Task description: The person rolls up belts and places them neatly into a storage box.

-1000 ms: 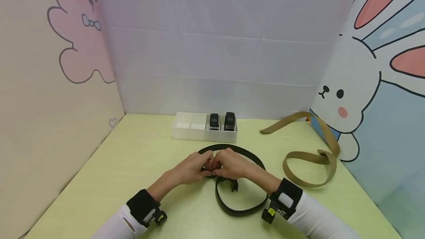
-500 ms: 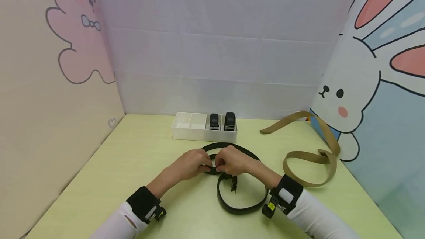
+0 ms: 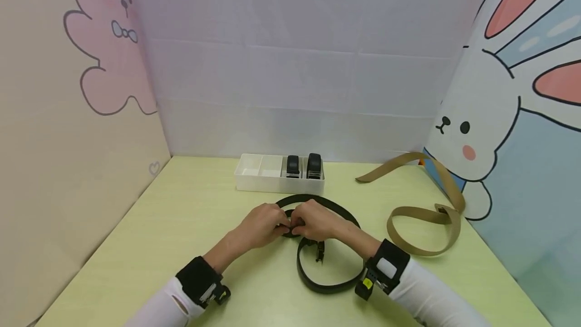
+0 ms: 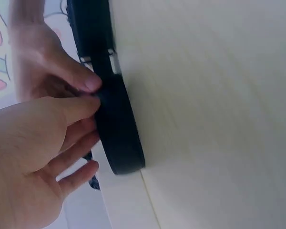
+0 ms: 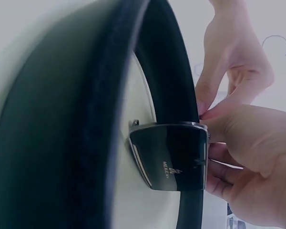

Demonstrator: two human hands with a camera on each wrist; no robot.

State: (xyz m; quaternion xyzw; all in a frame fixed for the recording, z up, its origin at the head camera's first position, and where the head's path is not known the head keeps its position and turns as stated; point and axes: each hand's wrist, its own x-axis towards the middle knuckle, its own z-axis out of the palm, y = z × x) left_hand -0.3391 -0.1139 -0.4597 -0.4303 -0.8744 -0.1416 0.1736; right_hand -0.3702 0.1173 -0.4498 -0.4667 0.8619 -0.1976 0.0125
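black belt [image 3: 330, 276] pinched in both hands' grip

The black belt [image 3: 328, 271] passes under the fingers [image 3: 285, 223] of both hands, hiding the stretch pinched there. Beyond the fingertips, the contents of the white box [image 3: 260, 178] are too small to identify. Below the right fingers [image 5: 229, 143], the buckle [image 5: 169, 155] lettering is unreadable.

The head camera is looking forward and down from above the pale green surface [image 3: 181, 226], taking in both hands, the coiled black leather belt [image 3: 329, 281] and the back walls from some way off. The left wrist camera is sitting very close, facing along the palm at that belt [image 4: 117, 129]. The right wrist camera is pressing equally close on its glossy black buckle [image 5: 171, 155]. All three are sharing the pinched belt section.
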